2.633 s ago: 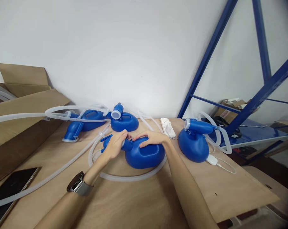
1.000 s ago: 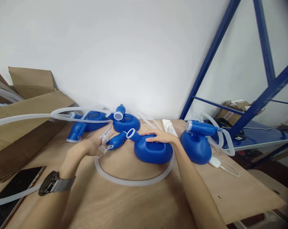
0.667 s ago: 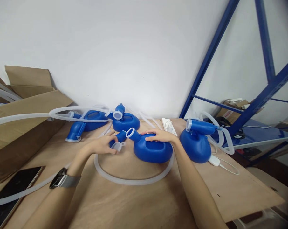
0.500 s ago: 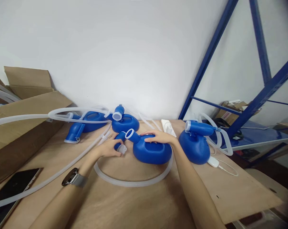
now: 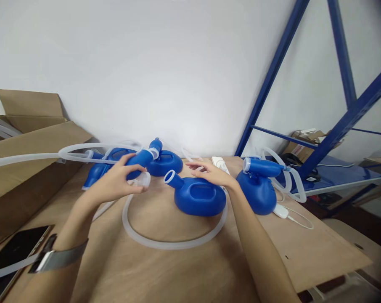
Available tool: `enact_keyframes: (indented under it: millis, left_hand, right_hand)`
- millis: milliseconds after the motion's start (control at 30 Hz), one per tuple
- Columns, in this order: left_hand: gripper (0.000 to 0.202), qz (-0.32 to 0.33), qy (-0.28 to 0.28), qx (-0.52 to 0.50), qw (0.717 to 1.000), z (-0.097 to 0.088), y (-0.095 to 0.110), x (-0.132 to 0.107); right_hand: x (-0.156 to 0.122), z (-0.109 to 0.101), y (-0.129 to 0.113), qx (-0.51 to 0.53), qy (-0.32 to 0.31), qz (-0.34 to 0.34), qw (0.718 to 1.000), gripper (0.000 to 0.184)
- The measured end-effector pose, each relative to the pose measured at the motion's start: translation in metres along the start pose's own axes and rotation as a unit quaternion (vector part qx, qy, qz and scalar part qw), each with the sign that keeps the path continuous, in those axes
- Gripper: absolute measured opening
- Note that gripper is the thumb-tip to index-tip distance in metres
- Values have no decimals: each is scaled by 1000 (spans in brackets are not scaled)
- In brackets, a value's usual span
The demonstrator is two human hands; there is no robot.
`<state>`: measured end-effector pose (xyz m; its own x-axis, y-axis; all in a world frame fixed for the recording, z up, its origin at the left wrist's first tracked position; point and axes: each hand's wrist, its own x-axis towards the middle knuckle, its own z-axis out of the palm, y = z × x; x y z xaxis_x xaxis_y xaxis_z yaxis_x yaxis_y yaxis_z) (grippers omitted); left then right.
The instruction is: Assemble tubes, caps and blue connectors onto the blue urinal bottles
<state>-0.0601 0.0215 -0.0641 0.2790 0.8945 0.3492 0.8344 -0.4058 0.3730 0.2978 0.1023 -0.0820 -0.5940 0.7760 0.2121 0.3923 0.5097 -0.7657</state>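
My left hand (image 5: 116,183) is closed round a blue funnel-shaped spout piece (image 5: 140,160) with a clear cap at its near end, lifted above the table. My right hand (image 5: 209,173) hovers with fingers spread just above the back of a blue bottle (image 5: 199,196) whose open neck points left. A clear hose (image 5: 170,242) loops round that bottle on the wooden table (image 5: 184,265).
Two more blue bottles (image 5: 165,162) lie at the back by the wall, and another (image 5: 256,189) with coiled tubing stands at the right. A cardboard box (image 5: 29,155) and a dark phone (image 5: 14,248) are at the left, a white charger (image 5: 280,211) and blue shelving (image 5: 335,130) at the right.
My left hand picked the spout piece off the table and raised it to the left. My right hand lifted off the bottle and opened its fingers.
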Motion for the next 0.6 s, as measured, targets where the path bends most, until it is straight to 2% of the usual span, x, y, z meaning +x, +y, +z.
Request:
enact_keyframes:
  millis: [67, 133, 200, 267, 367, 433, 500, 600]
  left_hand:
    - [55, 35, 61, -20, 997, -19, 15, -8]
    - [50, 80, 87, -51, 992, -25, 36, -15]
    - [50, 145, 87, -67, 983, -19, 61, -19]
    - [48, 189, 92, -62, 976, -8, 84, -22]
    - [49, 233, 81, -57, 967, 5, 110, -25]
    - [53, 257, 49, -72, 963, 7, 117, -27]
    - [56, 263, 38, -107, 958, 2, 115, -28]
    - [54, 215, 99, -216, 947, -10, 103, -29]
  right_hand:
    - [0, 5, -14, 50, 5, -38, 998, 55]
    - [-1, 17, -32, 121, -19, -85, 989, 63]
    - [-2, 33, -52, 214, -50, -127, 967, 79]
    - [-5, 50, -71, 284, -47, -140, 947, 93]
    - [-7, 64, -90, 350, 65, -106, 929, 86]
    - [-6, 65, -93, 359, 153, -82, 917, 77]
    - [-4, 61, -90, 332, 206, -70, 918, 69]
    - [-4, 52, -83, 257, 206, -73, 941, 57]
